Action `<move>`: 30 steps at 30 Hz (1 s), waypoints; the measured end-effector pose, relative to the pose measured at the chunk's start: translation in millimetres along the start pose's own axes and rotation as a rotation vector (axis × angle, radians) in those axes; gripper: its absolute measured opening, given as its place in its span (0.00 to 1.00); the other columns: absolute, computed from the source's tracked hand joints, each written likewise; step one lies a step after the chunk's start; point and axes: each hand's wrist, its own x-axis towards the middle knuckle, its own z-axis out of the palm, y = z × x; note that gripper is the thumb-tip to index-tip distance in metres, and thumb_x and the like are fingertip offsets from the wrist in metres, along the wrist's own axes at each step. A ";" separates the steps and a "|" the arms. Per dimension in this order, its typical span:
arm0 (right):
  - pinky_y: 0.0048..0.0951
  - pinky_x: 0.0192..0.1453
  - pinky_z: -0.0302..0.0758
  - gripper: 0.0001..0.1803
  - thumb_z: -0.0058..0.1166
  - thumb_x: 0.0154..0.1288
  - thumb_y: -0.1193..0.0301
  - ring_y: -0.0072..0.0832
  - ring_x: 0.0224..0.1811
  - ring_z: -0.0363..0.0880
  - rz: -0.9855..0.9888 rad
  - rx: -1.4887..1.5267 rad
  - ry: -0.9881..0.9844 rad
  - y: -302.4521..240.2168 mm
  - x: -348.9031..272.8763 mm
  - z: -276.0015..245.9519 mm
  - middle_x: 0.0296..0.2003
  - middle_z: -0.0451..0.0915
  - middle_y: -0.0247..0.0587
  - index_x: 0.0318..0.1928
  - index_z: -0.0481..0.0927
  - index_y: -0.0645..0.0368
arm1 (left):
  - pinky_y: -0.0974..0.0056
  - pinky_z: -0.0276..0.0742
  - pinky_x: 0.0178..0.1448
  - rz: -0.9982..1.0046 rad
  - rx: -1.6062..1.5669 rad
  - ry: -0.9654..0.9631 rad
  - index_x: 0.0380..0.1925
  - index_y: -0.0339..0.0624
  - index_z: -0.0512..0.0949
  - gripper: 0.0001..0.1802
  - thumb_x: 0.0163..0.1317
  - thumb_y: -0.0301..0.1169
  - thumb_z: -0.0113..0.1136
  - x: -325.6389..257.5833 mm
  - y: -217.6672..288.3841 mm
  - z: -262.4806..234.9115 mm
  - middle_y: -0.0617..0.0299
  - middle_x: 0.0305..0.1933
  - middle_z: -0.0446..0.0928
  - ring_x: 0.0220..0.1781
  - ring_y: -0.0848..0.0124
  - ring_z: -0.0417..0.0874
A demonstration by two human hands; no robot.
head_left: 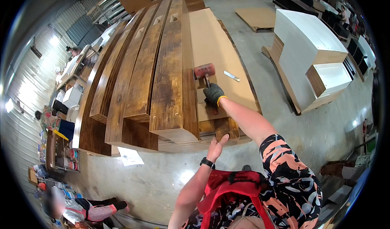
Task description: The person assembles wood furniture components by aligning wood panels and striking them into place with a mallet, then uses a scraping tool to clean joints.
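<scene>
My right hand (213, 94), in a dark grey glove with a yellow cuff, is closed around the handle of a rubber mallet (204, 70). The mallet's red head is above the cardboard, beside the tall stack's side. My bare left hand (217, 147), with a black watch on the wrist, grips the near end of a short dark-brown wooden block (226, 127); its lower fingers are partly hidden. Left of both hands rise stacks of long brown-stained boards (172, 78), some with rectangular slots near the far end. A flat silver strip (232, 75) lies on the cardboard sheet (211, 38).
White panels (304, 38) are stacked on the floor at the right, with another cardboard-topped pile (256, 17) behind. A paper sheet (130, 156) lies by the boards' near end. One person (87, 208) is at the lower left; others are farther off.
</scene>
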 end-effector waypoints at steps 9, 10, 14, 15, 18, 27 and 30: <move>0.41 0.34 0.78 0.14 0.48 0.59 0.67 0.46 0.28 0.80 0.136 0.373 0.222 19.5 -0.8 17.6 0.31 0.78 0.56 0.45 0.72 0.60 | 0.64 0.65 0.63 0.009 -0.071 -0.008 0.56 0.27 0.70 0.36 0.61 0.50 0.62 -13.8 24.4 6.7 0.50 0.54 0.77 0.56 0.65 0.75; 0.42 0.37 0.78 0.15 0.48 0.59 0.67 0.47 0.29 0.80 0.068 0.318 0.223 17.5 -2.0 22.2 0.31 0.79 0.56 0.44 0.72 0.60 | 0.64 0.65 0.63 0.034 -0.085 -0.006 0.56 0.28 0.70 0.36 0.61 0.50 0.62 -14.1 25.5 6.8 0.51 0.54 0.77 0.56 0.65 0.75; 0.44 0.41 0.77 0.17 0.50 0.57 0.66 0.52 0.34 0.80 -0.057 0.345 0.024 -9.3 -37.9 -1.0 0.29 0.79 0.58 0.45 0.75 0.61 | 0.64 0.66 0.63 0.032 -0.102 0.006 0.57 0.31 0.70 0.34 0.62 0.49 0.61 -15.7 11.4 -6.1 0.54 0.54 0.78 0.55 0.66 0.75; 0.44 0.40 0.77 0.17 0.50 0.57 0.66 0.52 0.34 0.80 -0.028 0.358 0.105 -2.9 -36.7 8.6 0.29 0.79 0.59 0.45 0.75 0.61 | 0.64 0.66 0.63 0.019 -0.087 -0.002 0.57 0.32 0.71 0.34 0.62 0.49 0.61 -14.8 8.8 -6.9 0.55 0.54 0.78 0.55 0.67 0.75; 0.45 0.44 0.76 0.19 0.49 0.57 0.65 0.53 0.38 0.79 0.088 0.410 0.234 10.0 -30.0 15.3 0.33 0.79 0.60 0.47 0.74 0.61 | 0.64 0.66 0.62 0.069 -0.115 -0.010 0.56 0.32 0.72 0.33 0.62 0.49 0.61 -14.1 18.4 6.6 0.56 0.54 0.78 0.55 0.67 0.75; 0.47 0.51 0.74 0.20 0.47 0.57 0.64 0.56 0.45 0.77 -0.070 0.180 0.099 -0.8 -40.0 2.3 0.41 0.79 0.62 0.48 0.74 0.60 | 0.64 0.67 0.60 0.020 -0.047 0.041 0.53 0.32 0.75 0.32 0.61 0.50 0.61 -8.5 4.0 -2.6 0.54 0.51 0.79 0.52 0.66 0.77; 0.46 0.50 0.75 0.20 0.47 0.58 0.63 0.55 0.44 0.78 -0.067 0.142 0.132 9.7 -30.8 3.0 0.41 0.79 0.61 0.48 0.74 0.62 | 0.64 0.67 0.60 0.044 -0.083 0.017 0.52 0.31 0.75 0.33 0.61 0.52 0.61 -13.4 14.0 2.2 0.53 0.51 0.79 0.52 0.66 0.77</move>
